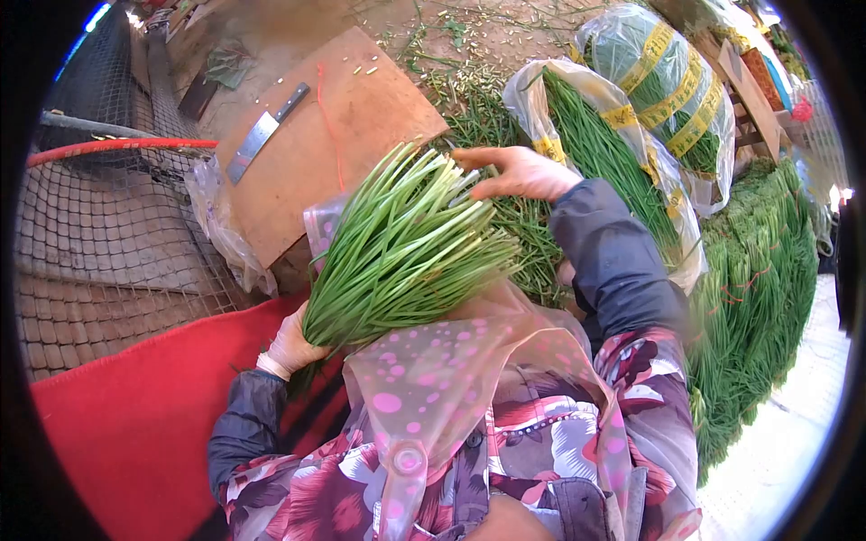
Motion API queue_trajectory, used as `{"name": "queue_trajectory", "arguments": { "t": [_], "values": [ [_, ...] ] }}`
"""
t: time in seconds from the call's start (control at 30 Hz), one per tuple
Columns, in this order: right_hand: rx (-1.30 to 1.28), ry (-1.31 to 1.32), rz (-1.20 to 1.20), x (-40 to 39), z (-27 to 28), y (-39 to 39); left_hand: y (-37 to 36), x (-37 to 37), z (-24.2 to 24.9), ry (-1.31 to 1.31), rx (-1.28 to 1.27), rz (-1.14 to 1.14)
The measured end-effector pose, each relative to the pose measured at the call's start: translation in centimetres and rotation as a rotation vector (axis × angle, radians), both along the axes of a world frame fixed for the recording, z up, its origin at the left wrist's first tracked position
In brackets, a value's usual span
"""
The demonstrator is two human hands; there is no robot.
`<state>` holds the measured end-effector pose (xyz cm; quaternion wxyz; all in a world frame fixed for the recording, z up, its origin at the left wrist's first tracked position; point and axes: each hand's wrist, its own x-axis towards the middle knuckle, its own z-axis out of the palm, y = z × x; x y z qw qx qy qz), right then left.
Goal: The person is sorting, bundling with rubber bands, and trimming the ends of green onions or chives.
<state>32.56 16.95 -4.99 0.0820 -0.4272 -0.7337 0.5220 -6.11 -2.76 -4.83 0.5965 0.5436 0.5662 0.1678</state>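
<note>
A thick bunch of garlic chives lies across my lap, its pale cut ends fanned toward the board. My left hand, in a thin pale glove, grips the leafy end at the lower left. At the pale ends my right hand is held with thumb and fingers apart, fingertips right beside the stalks. Past the bunch is a brown wooden board with a cleaver and a red string lying on it. A translucent pink-dotted apron covers my front.
Loose stalks and trimmings litter the ground beyond. To the right stand an opened plastic bag of chives, a taped full bag and a tall stack of tied bunches. Netting and red cloth are at left.
</note>
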Motion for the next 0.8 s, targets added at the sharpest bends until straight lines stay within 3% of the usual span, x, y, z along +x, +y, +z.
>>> {"name": "queue_trajectory", "arguments": {
  "t": [0.07,0.2,0.27,0.4,0.47,0.5,0.57,0.63,0.67,0.7,0.73,0.8],
  "values": [
    [-0.225,0.102,0.05,-2.2,-1.0,0.2,0.1,-0.1,-0.1,-0.02,-0.009,0.008],
    [-0.284,0.322,-0.201,-3.4,-3.1,-0.5,0.0,0.1,-0.1,-0.036,-0.041,0.024],
    [0.038,0.015,-0.16,-2.3,-2.9,-0.3,-0.1,-0.3,0.0,-0.04,-0.051,0.013],
    [0.259,-0.409,-0.509,6.2,-6.2,2.9,-0.4,-0.5,-0.7,-0.064,-0.021,0.025],
    [0.354,-0.913,-0.367,12.3,-9.6,4.3,-0.6,-1.0,-1.0,-0.097,-0.057,0.046],
    [0.351,-0.913,-0.369,12.9,-10.0,4.2,-0.7,-1.3,-1.1,-0.129,-0.091,0.064],
    [0.274,-1.241,-0.043,14.0,-10.9,4.5,-0.6,-1.5,-1.8,-0.152,-0.125,0.047],
    [0.375,-0.98,-0.057,7.1,-2.4,2.7,-0.6,-1.4,-1.7,-0.165,-0.159,0.039],
    [0.354,-0.597,-0.113,4.9,-1.0,2.7,-0.6,-1.1,-1.3,-0.18,-0.175,0.08],
    [0.017,-0.161,-0.123,3.0,0.0,3.1,-0.6,-0.7,-0.9,-0.196,-0.19,0.119],
    [-0.103,0.126,-0.075,1.0,0.5,2.9,-0.5,-0.2,-0.4,-0.188,-0.19,0.118],
    [-0.103,0.024,0.087,-2.7,2.9,1.5,-0.4,0.6,0.1,-0.097,-0.191,0.158]
  ]
}}
